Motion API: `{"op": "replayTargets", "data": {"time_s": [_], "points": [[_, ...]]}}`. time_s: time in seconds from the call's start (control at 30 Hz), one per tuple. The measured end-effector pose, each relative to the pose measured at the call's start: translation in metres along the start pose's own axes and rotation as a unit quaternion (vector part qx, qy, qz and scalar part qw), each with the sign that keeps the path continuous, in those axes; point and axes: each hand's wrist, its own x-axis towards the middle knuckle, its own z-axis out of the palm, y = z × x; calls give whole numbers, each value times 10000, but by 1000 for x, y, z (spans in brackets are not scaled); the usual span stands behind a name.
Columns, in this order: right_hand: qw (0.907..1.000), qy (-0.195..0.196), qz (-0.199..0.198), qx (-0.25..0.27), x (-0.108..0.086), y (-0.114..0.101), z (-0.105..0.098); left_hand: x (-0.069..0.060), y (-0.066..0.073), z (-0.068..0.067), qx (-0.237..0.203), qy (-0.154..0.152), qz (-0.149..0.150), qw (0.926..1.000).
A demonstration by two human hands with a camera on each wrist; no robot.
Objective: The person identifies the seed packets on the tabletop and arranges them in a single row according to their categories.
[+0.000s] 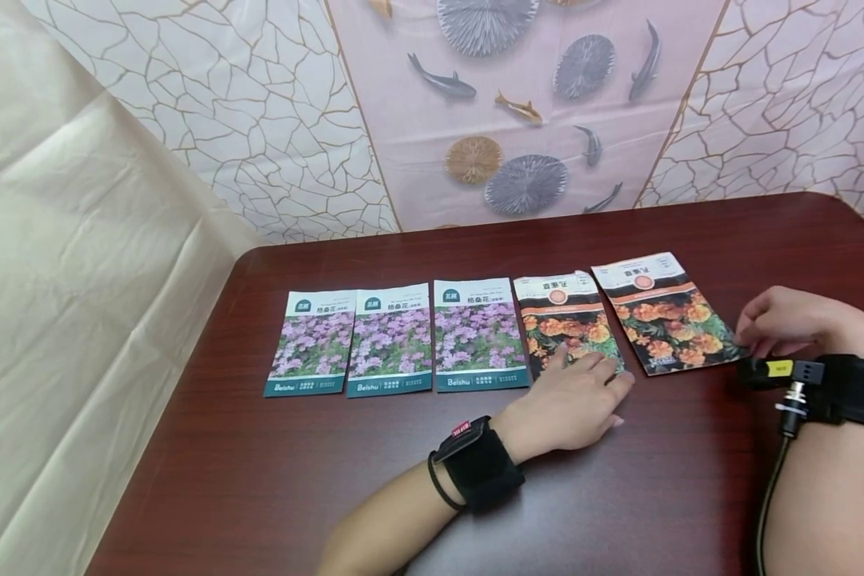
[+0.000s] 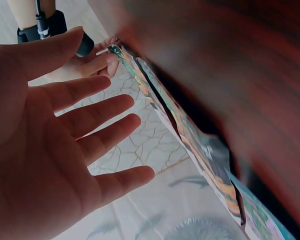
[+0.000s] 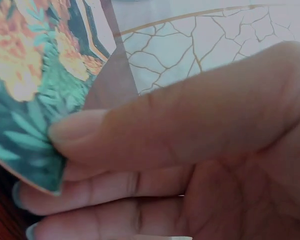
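My right hand (image 1: 788,320) pinches the lower right corner of an orange-flower seed packet (image 1: 673,316); the right wrist view shows the thumb (image 3: 85,127) on the packet's printed face. Left of it, another orange-flower seed packet (image 1: 558,308) lies partly under my left hand (image 1: 569,400). The left hand's fingers are spread and hold nothing; in the left wrist view the palm (image 2: 50,140) is apart from the packets. Three purple-flower seed packets (image 1: 478,336) lie in a row to the left, the two leftmost side by side at their edges.
The packets lie on a dark red-brown wooden table (image 1: 274,480). A patterned cloth (image 1: 518,136) with fish and round motifs hangs behind the table. Cream fabric (image 1: 79,280) drapes along the left side. A cable (image 1: 770,496) runs from the right wrist's camera down the forearm.
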Motion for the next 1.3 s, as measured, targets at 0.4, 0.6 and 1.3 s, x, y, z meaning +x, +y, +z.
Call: {"op": "replayTargets", "data": {"time_s": [0.4, 0.6, 1.3], "points": [[9827, 1533, -512, -902, -1, -9, 1, 18, 18, 4, 42, -531, -195, 9984], [9686, 1809, -1188, -1223, 7, -30, 7, 24, 20, 4, -93, -484, -283, 9984], [9852, 211, -1358, -1026, 10, -35, 16, 35, 26, 2, -115, -1080, -405, 9933]]}}
